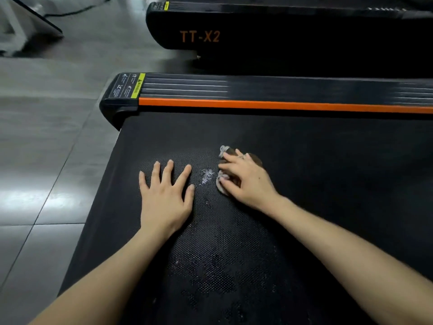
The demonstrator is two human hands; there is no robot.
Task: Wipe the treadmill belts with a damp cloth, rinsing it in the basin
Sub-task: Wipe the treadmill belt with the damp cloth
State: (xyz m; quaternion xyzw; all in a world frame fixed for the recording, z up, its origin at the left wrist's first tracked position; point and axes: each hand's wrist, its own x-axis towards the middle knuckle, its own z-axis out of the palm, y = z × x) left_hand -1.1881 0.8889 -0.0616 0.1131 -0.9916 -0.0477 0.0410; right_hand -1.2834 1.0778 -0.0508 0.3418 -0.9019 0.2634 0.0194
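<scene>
Currently wiping: near belt judged partly done.
Right hand (pixel 248 181) clutches the bunched damp cloth (pixel 222 186) against the near treadmill belt (pixel 328 184), mid-width; left hand (pixel 164 195) lies flat beside it, fingers spread, gripping nothing. Wet patches (pixel 210 266) mark wiped area; the right-hand stretch looks dry. Count: two treadmills, the TT-X2 treadmill (pixel 257 36) apparently not yet wiped; one cloth; no basin visible.

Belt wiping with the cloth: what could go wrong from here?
1. The left hand rests flat on the belt near wet patches; it could slip, or the belt could shift under it.
2. The bunched cloth under the right hand may just spread the white smear beside it.
</scene>
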